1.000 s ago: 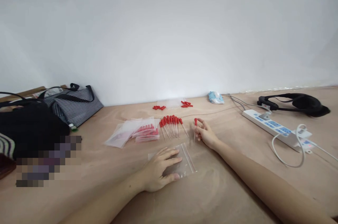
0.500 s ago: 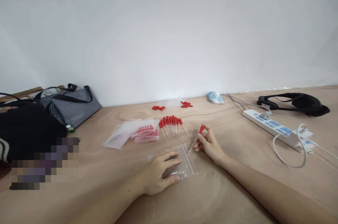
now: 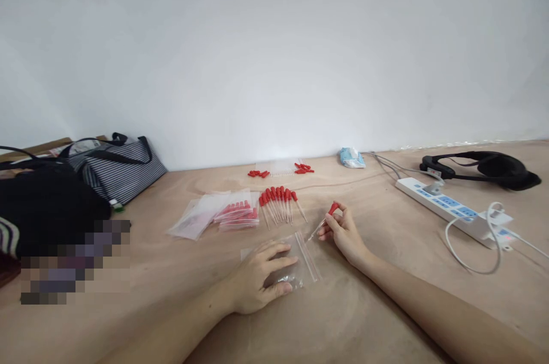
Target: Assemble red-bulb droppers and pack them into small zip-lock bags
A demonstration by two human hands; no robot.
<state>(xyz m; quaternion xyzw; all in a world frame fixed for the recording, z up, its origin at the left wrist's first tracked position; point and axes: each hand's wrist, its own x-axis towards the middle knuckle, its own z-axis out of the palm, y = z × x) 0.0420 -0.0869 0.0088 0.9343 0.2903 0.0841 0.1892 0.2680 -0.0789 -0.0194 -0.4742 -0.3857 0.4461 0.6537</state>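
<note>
My left hand (image 3: pixel 266 275) lies with its fingers spread on a clear zip-lock bag (image 3: pixel 305 258), holding it down against the table. My right hand (image 3: pixel 341 232) pinches a glass dropper by its red rubber bulb (image 3: pixel 333 208). The dropper's thin tip slants down to the left, close to the bag's zip edge. Beyond the bag, several red-bulbed droppers (image 3: pixel 278 204) lie fanned out side by side. Left of them is a pile of filled zip-lock bags (image 3: pixel 235 214) with red bulbs showing through the plastic.
Loose red bulbs (image 3: pixel 303 168) and a clear bag lie by the wall. At right are a white power strip (image 3: pixel 441 204) with cables and a black headset (image 3: pixel 480 167). A blue tissue pack (image 3: pixel 352 158) sits at the back. A striped bag (image 3: pixel 120 170) stands left.
My right hand has drawn slightly to the right with the dropper, so its tip has moved away from the bag's zip edge. My left hand stays on the bag.
</note>
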